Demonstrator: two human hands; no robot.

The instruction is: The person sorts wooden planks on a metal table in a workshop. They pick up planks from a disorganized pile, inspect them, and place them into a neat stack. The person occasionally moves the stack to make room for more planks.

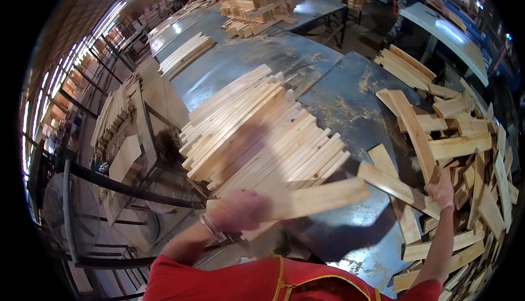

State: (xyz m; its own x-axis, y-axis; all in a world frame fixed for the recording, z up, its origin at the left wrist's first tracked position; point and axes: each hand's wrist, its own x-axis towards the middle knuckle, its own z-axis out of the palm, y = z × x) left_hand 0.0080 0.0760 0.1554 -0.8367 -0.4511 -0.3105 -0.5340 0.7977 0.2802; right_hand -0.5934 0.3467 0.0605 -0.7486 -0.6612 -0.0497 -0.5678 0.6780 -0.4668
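My left hand point(239, 210), blurred by motion, is closed around one end of a pale wooden board point(322, 198), which points to the right over the table's near edge. Just beyond it lies a wide layer of narrow wooden strips point(295, 142), side by side on the metal table point(333, 90). Over at the right, my right hand point(441, 190) grips the near end of a long wooden plank point(411, 126) that slants away from me. Beneath that hand another board point(396, 185) lies across the pile, and whether my fingers also touch it I cannot tell.
A jumbled heap of loose boards point(470, 153) fills the right side. Stacked wood point(257, 6) stands at the table's far end, with a smaller bundle point(187, 54) at its left edge. A black metal frame point(136, 189) is close on my left. Someone in patterned clothing point(407, 3) stands far right.
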